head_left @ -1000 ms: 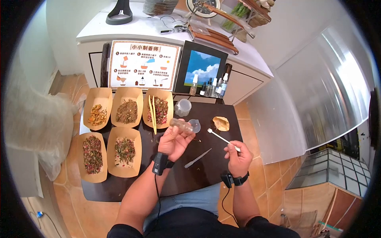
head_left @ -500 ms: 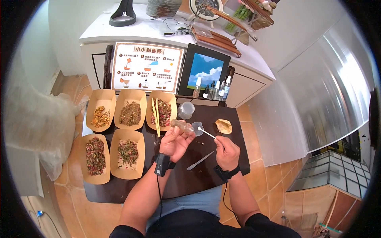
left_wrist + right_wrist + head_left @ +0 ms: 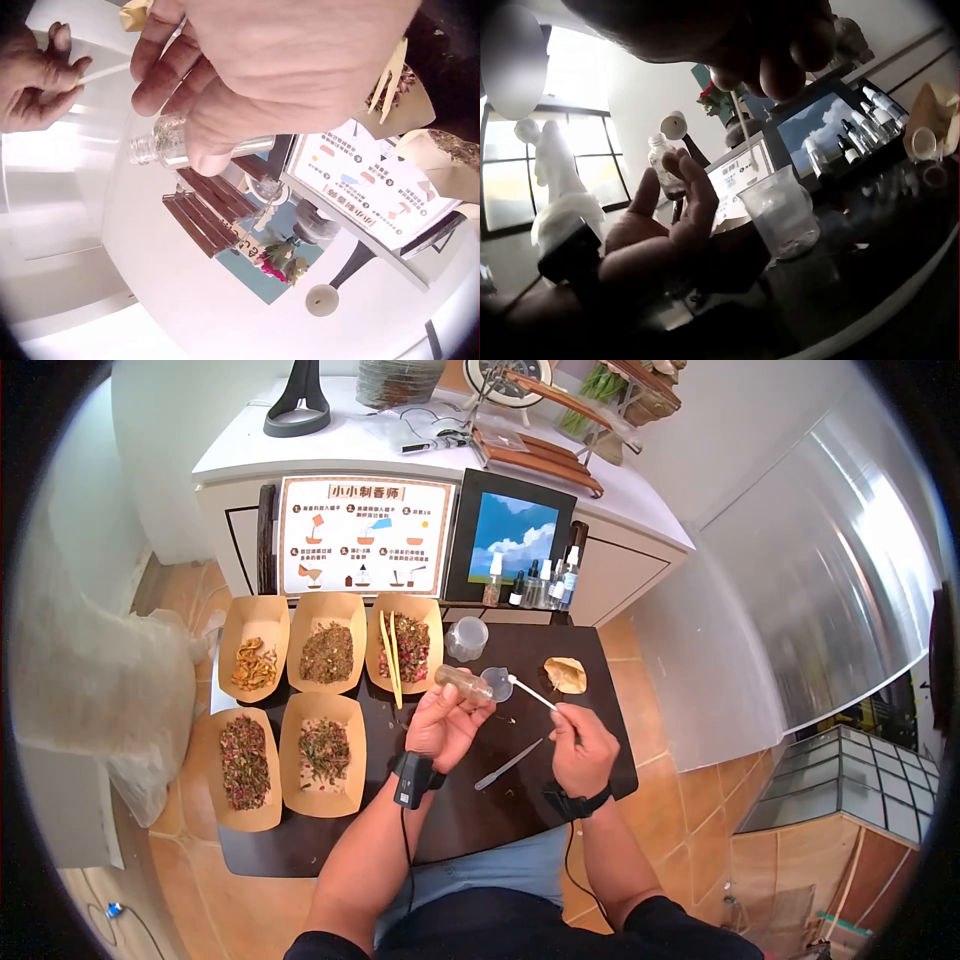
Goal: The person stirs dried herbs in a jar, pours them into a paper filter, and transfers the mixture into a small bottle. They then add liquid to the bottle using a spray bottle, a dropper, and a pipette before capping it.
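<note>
In the head view my left hand (image 3: 440, 728) grips a small clear glass bottle (image 3: 465, 682) holding brownish bits, tilted with its mouth toward the right. Past that mouth is a clear plastic beaker (image 3: 495, 679), which stands on the dark table in the right wrist view. My right hand (image 3: 585, 752) pinches a slender white stick (image 3: 534, 693) with a slightly widened tip. That tip is right at the beaker's rim in the head view. Close up in the left wrist view, the bottle (image 3: 171, 142) is uncapped, with the thumb and fingers around it.
Several paper trays of dried petals and herbs (image 3: 324, 755) fill the table's left side, with yellow tongs (image 3: 390, 660) across one. Behind the beaker stands a clear jar (image 3: 467, 638). A plastic pipette (image 3: 508, 765) and a crumpled tan piece (image 3: 566, 675) lie rightward. Small bottles (image 3: 530, 588) line the back.
My right hand has moved left and up, bringing the stick's tip from beside the beaker to its rim, then drawn slightly back right. My left hand keeps holding the bottle nearly in place.
</note>
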`<state>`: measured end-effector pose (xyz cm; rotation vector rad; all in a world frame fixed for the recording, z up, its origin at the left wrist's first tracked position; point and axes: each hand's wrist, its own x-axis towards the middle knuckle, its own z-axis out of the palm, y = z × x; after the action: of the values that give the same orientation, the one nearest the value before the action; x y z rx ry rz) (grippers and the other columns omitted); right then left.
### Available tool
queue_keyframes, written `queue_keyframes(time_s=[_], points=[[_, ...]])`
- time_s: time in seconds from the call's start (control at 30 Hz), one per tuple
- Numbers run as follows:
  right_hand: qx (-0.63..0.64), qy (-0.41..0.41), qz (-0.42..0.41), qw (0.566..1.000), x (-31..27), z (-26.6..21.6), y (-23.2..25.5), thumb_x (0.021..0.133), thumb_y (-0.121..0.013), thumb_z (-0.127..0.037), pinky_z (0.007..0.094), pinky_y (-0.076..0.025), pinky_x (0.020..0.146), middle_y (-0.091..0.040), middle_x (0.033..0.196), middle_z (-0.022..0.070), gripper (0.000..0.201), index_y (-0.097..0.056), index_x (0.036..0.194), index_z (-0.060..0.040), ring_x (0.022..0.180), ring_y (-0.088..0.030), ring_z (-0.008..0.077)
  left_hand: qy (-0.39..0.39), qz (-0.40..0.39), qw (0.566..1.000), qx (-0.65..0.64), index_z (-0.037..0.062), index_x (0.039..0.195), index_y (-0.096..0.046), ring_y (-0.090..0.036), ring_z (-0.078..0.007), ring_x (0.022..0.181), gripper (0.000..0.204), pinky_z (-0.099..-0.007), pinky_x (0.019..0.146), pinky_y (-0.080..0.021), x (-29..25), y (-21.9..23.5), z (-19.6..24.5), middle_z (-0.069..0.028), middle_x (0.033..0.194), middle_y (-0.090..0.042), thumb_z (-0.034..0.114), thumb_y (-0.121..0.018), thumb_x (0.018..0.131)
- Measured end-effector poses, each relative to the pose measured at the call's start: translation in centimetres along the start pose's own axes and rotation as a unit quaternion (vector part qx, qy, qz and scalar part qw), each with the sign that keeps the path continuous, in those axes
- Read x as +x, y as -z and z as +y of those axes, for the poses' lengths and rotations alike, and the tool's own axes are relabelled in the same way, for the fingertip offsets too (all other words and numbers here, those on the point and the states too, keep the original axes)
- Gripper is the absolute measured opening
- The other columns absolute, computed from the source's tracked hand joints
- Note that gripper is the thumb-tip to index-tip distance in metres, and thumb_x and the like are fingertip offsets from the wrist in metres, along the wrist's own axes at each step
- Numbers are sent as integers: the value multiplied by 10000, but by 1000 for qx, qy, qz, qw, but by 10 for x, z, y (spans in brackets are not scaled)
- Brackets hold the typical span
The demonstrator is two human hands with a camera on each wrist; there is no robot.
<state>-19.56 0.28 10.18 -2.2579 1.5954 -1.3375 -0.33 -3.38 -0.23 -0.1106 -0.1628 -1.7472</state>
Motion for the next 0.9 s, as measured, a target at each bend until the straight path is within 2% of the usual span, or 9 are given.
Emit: queue_keyframes(time_s=[0.07,0.23,0.33,0.37,0.43,0.7,0.77,0.87,0.9], points=[[57,-58,38,996,-2,-9,5,962,-717,-55,266,-533,574,-735,838,118,91,-702,1011,20,630,-683,132,0,4,1000,2,57,1297,-582,-691,-265,1092,341,-455,1010,-549,0,0,-1,-146,1214,-687,203,-675,1003],[210,-111,40,971,-13,-16,10,1029,-640,-91,242,-530,571,-740,871,120,143,-628,1103,30,641,-662,107,15,16,1000,14,70,1339,-544,-688,-277,1118,359,-462,1009,-559,0,-5,-2,-156,1229,-680,137,-654,1003],[325,-110,130,930,-21,-22,3,1022,-647,-74,233,-518,563,-732,850,112,121,-629,1081,30,630,-660,106,13,25,999,23,77,1346,-528,-686,-286,1126,376,-468,1020,-555,-1,-9,-3,-161,1240,-676,106,-650,992],[325,-109,132,930,-20,-22,5,1022,-647,-74,233,-518,563,-732,850,112,121,-629,1081,30,630,-660,106,14,23,999,24,77,1346,-528,-686,-286,1126,376,-468,1020,-555,-1,-8,-3,-161,1240,-676,106,-650,992],[121,-80,-46,988,-19,-20,9,1015,-663,-83,231,-511,554,-726,832,104,120,-637,1054,27,617,-657,105,13,22,999,41,82,1322,-533,-683,-293,1132,371,-469,1027,-551,0,-7,-4,-163,1231,-675,93,-662,974],[210,-125,108,964,-22,-6,18,969,-707,-24,238,-523,576,-715,915,117,105,-617,1002,20,660,-652,95,35,12,998,49,87,1195,-549,-687,-278,1105,340,-438,992,-564,-1,-10,-3,-180,1232,-673,50,-717,902],[228,-135,113,958,-18,-1,25,956,-696,18,257,-562,698,-708,1018,143,92,-607,977,12,784,-687,138,46,6,998,51,90,1169,-553,-689,-272,1096,343,-425,981,-567,-2,-9,-3,-186,1236,-672,32,-730,881],[196,-54,170,964,-9,9,31,953,-621,97,325,-545,948,-704,1086,194,96,-577,971,15,1003,-703,240,93,-37,987,129,94,1180,-577,-672,-256,1020,421,-371,887,-564,-5,-14,-5,-179,1236,-664,-2,-763,815],[195,-55,172,964,-9,11,34,953,-621,97,325,-545,948,-704,1086,194,96,-577,971,15,1003,-703,240,96,-37,986,130,94,1180,-577,-672,-256,1020,421,-371,887,-564,-6,-13,-7,-179,1236,-664,-2,-763,815]])
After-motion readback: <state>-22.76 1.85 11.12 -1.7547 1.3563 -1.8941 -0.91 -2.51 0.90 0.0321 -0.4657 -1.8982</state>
